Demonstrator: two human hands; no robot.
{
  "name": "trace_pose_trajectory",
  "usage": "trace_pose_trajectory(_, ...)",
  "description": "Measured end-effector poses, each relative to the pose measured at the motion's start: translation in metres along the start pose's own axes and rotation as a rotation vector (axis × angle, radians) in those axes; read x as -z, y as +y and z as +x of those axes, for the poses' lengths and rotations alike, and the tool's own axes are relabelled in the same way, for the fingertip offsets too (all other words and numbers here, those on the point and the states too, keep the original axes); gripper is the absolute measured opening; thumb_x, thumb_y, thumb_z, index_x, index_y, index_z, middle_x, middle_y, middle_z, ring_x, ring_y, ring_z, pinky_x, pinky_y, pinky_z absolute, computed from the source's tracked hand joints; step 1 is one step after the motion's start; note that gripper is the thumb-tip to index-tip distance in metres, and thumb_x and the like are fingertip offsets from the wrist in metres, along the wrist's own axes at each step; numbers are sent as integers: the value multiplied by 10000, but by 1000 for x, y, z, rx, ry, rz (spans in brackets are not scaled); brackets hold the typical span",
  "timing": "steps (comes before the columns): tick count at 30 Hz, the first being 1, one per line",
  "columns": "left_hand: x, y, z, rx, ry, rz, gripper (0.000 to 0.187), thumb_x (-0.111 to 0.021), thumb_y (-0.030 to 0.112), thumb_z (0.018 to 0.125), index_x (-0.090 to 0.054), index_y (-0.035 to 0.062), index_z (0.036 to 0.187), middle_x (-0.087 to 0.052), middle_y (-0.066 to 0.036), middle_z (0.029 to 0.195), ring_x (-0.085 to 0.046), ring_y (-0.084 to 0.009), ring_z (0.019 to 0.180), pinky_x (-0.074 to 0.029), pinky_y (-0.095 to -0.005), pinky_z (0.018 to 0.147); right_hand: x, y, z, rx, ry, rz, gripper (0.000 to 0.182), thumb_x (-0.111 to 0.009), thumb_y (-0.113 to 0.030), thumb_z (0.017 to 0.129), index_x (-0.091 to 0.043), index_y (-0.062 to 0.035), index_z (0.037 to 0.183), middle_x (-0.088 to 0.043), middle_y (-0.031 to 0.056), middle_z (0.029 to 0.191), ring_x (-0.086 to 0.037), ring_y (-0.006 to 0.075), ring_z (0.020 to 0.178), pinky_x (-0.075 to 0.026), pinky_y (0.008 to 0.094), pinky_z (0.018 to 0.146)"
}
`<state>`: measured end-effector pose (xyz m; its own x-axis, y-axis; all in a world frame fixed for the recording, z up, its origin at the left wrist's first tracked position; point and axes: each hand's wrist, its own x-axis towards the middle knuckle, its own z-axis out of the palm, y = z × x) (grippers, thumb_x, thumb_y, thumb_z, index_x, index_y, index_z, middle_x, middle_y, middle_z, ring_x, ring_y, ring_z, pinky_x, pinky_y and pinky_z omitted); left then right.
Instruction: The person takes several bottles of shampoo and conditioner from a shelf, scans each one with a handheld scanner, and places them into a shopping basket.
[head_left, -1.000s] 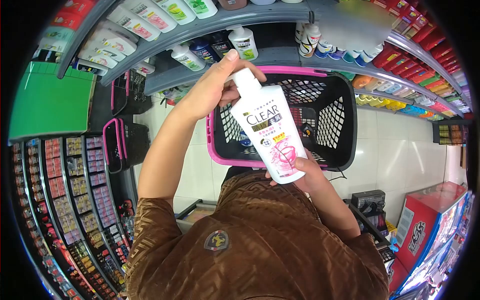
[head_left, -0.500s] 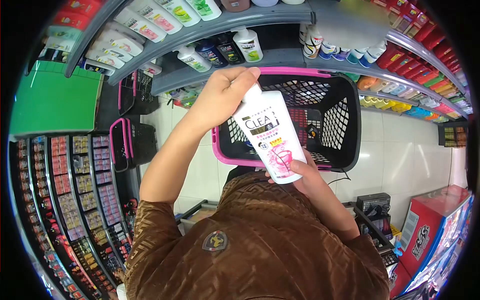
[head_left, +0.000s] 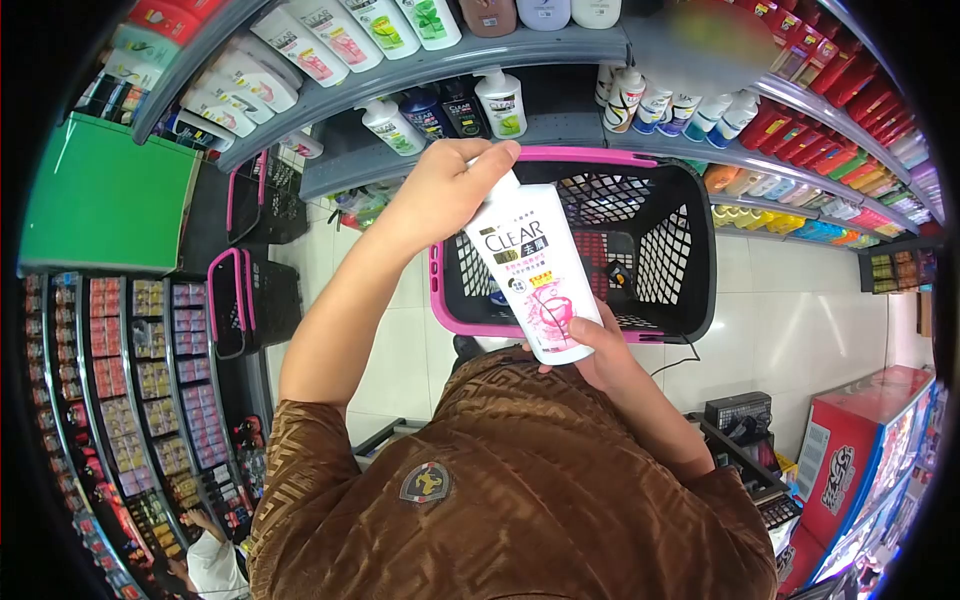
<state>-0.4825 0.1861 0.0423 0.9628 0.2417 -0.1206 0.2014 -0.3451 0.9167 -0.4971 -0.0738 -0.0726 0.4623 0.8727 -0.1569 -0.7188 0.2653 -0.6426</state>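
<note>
A white CLEAR bottle (head_left: 540,275) with a pink picture on its label is held tilted in front of the body. My left hand (head_left: 455,190) wraps round its top, and the cap is mostly hidden under the fingers. Low on the bottle, my right hand (head_left: 598,350) grips the bottom end, thumb on the front and fingers behind. Beneath and beyond the bottle is a black basket (head_left: 690,245) with a pink rim, with a few small dark items at its bottom.
Shelves (head_left: 560,45) of bottles curve across the top. Black baskets with pink handles (head_left: 262,300) stand at the left, near a green box (head_left: 120,200). A person in white (head_left: 213,565) is at the lower left. A red case (head_left: 850,440) stands at the right.
The bottle has turned slightly and its lower end has shifted a little left with my right hand. More of the person in white shows at the lower left.
</note>
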Motion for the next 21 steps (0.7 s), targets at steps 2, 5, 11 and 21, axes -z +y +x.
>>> trace_pose_trajectory(2, 8, -10, 0, -49, -37, 32, 464, -550, 422, 1049, -712, 12, 904, -612, 21, 725, -516, -58, 612, -400, -246, 553, -4, 9, 4, 4, 5, -4, 628, -666, -299, 953, -445, 43, 1431, -668, 201, 1199, -721, 291, 985, -623, 371, 664)
trace_pose_trajectory(5, 30, -26, 4, -8, -154, -146, 543, -525, 501, 1041, -662, 17, 1247, -658, -15, 890, -576, -77, 724, -445, -249, 631, -17, 17, 9, 2, 44, 15, 632, -657, -325, 958, -446, 40, 1430, -669, 200, 1200, -720, 299, 995, -620, 378, 669)
trace_pose_trajectory(11, -9, -80, -31, 32, -305, -495, 891, -722, 432, 938, -251, 40, 1586, -605, -124, 1352, -614, -230, 1211, -496, -416, 1020, -16, 29, 20, 23, 198, -29, 713, -569, -533, 975, -460, -1, 1437, -663, 166, 1241, -699, 327, 1077, -604, 420, 723)
trace_pose_trajectory(21, -63, -104, -49, 12, -424, -588, 892, -873, 59, 785, -342, 20, 1500, -594, -121, 1369, -593, -212, 1259, -480, -387, 1077, 17, -51, 30, 277, 535, -841, 540, -550, -434, 1051, -605, 37, 1309, -679, 76, 978, -577, 80, 692, -467, 238, 579)
